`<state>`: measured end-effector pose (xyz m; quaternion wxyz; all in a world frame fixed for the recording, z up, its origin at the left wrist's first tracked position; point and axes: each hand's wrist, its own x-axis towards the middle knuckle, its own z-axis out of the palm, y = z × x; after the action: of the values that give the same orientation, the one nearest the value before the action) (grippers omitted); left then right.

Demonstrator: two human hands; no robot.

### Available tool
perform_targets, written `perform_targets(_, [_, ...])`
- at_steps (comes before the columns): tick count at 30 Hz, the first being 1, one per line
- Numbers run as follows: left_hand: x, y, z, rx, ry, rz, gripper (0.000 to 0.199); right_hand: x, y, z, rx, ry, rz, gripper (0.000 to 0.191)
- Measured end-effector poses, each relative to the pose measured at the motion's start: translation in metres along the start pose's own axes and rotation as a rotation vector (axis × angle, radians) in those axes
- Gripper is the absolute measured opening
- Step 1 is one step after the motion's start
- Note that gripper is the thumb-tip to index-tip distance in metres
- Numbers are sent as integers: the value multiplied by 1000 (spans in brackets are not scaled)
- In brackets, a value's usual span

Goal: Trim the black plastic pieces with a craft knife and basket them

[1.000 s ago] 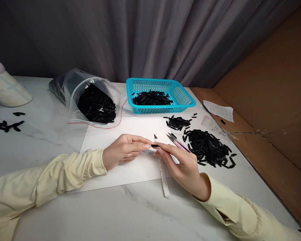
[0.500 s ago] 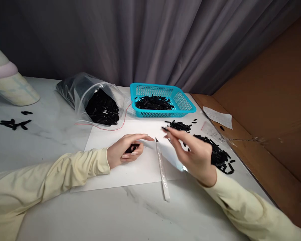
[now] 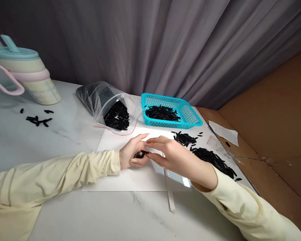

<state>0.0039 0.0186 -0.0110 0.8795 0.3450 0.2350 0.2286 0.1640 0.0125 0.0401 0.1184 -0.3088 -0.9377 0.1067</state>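
Note:
Several small black pieces lie in the curled palm of my left hand, over a white sheet. My right hand reaches across from the right, its fingertips meeting the left hand's fingers and the black pieces; whether one is pinched there I cannot make out. Partly under my right hand is a slim white tool. Behind the hands, a clear zip bag lies open with many black pieces inside, beside a blue basket that holds more of them.
Two heaps of black pieces lie at the right, near a small clear bag and a white paper slip. A few loose pieces are at the left, in front of a cup with a blue lid. Cardboard stands at the right.
My right hand has moved left from above the sheet to my left hand. A black piece between its fingertips is no longer distinct. The view has shifted, showing more of the cup.

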Motion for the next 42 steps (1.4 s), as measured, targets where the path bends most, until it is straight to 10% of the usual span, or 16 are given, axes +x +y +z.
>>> perform_targets(10, [-1, -1, 1, 121, -6, -2, 48, -19, 1, 23, 34, 179, -65, 25])
perform_targets(17, [-5, -8, 16, 450, 98, 77, 33, -62, 0, 15, 560, 161, 406, 22])
perform_targets(23, [-4, -15, 18, 599, 142, 101, 34, -75, -2, 31, 872, 121, 477, 31])
perform_targets(42, [-10, -19, 22, 837, 309, 230, 23, -76, -3, 36, 861, 178, 462, 29])
